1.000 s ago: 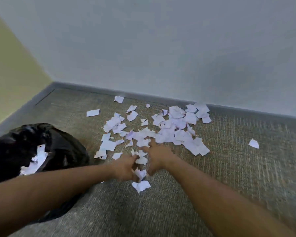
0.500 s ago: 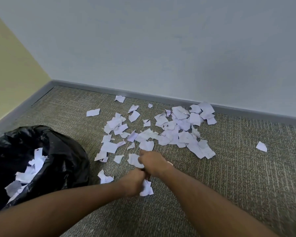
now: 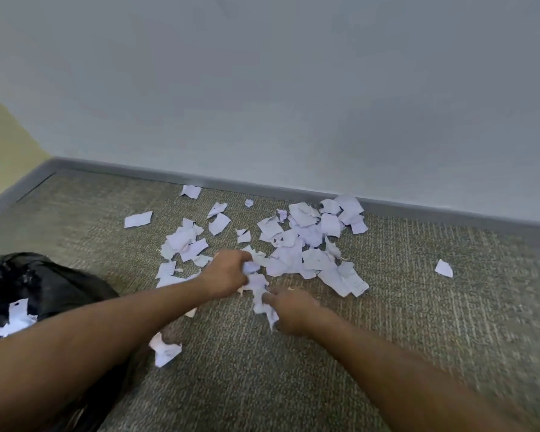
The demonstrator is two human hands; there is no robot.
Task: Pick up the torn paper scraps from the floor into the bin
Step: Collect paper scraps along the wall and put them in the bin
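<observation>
Several white torn paper scraps (image 3: 296,244) lie scattered over the carpet near the wall. My left hand (image 3: 226,274) is curled round a bunch of scraps (image 3: 258,280) at the near edge of the pile. My right hand (image 3: 289,310) sits just below and right of it, gripping the lower end of the same bunch. The bin with its black liner (image 3: 44,285) stands at the left, with scraps (image 3: 16,319) inside. One scrap (image 3: 166,352) lies on the carpet under my left forearm, and a lone scrap (image 3: 443,268) lies far right.
A grey baseboard (image 3: 418,210) and a pale wall close off the carpet behind the pile. The room's corner is at the far left, with a yellowish wall (image 3: 3,145). Bare carpet (image 3: 387,307) stretches to the right and toward me.
My left hand has moved forward and up to the pile's edge, and my right hand has drawn back toward me. The view has shifted so the bin sits further left.
</observation>
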